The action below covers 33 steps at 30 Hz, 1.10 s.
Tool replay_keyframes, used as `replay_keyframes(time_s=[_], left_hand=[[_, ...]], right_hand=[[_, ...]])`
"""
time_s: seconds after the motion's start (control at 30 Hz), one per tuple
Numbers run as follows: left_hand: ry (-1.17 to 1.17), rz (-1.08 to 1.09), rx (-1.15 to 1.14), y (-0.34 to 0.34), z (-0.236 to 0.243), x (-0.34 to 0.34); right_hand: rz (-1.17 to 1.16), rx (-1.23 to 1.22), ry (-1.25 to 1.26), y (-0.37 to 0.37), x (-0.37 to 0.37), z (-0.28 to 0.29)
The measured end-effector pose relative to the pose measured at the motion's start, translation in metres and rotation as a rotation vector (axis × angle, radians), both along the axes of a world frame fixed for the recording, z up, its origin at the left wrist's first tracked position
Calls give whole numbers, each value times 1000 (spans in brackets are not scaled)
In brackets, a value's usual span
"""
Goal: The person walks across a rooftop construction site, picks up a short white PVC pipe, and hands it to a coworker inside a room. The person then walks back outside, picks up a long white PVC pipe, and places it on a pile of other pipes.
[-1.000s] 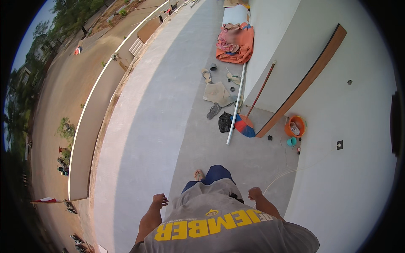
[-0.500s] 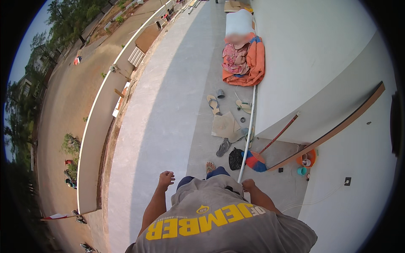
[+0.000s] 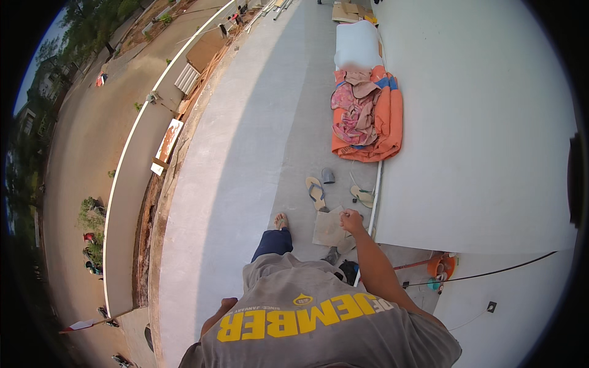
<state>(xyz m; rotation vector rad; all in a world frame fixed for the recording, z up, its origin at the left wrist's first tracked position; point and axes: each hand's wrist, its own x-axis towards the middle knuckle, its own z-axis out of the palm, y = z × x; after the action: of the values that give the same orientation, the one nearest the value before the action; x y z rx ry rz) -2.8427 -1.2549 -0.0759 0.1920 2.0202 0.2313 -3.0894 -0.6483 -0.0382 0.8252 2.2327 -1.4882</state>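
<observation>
My right hand (image 3: 351,221) swings forward over a flat cardboard-like piece (image 3: 329,229) on the grey floor. Its fingers are curled closed, and nothing shows in them. Down beside my body, my left hand (image 3: 229,304) is seen from the back only, with its fingers hidden. A flip-flop (image 3: 316,192) and a grey pipe fitting (image 3: 328,176) lie on the floor ahead of the right hand. Another flip-flop (image 3: 362,196) rests close to the wall. One sandalled foot (image 3: 281,222) is stepping forward.
Along the right wall lie an orange tarpaulin (image 3: 388,116), crumpled pink cloth (image 3: 356,116) and a white sack-like bundle (image 3: 357,46). A white pipe (image 3: 376,196) follows the wall's foot. An orange bucket (image 3: 442,265) stands at right. A low wall (image 3: 126,202) edges the left side.
I have moved forward, and the tarpaulin and flip-flops are nearer. My right hand has swung forward, my left hand back. The broom by the wall is now mostly hidden behind my arm.
</observation>
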Motion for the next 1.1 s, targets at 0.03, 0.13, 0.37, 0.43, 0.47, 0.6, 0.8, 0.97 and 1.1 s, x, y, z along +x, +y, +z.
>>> replay_keyframes(time_s=[0.03, 0.13, 0.37, 0.43, 0.47, 0.6, 0.8, 0.97, 1.1], left_hand=[[22, -124, -14, 3, -7, -42], [-199, 1481, 128, 20, -5, -194], [138, 1263, 493, 115, 47, -573], [163, 1176, 556, 144, 52, -649], [152, 1118, 588, 158, 48, -683], [88, 1039, 522, 186, 29, -784], [-39, 1171, 193, 161, 36, -850], [-9, 886, 167, 167, 19, -930], [-29, 829, 75, 138, -19, -1003]], right_hand=[[-58, -80, -109, 10, 12, -18], [-66, -115, -435, 20, 45, -38], [681, 199, -666, 17, 36, -46], [882, 267, -652, 13, 5, -56], [967, 303, -641, 16, -17, -60], [1241, 462, -536, 30, -146, -93], [390, 222, -347, 83, -527, -99], [15, 168, 153, 122, -845, -57], [58, 17, 330, 93, -1029, -11]])
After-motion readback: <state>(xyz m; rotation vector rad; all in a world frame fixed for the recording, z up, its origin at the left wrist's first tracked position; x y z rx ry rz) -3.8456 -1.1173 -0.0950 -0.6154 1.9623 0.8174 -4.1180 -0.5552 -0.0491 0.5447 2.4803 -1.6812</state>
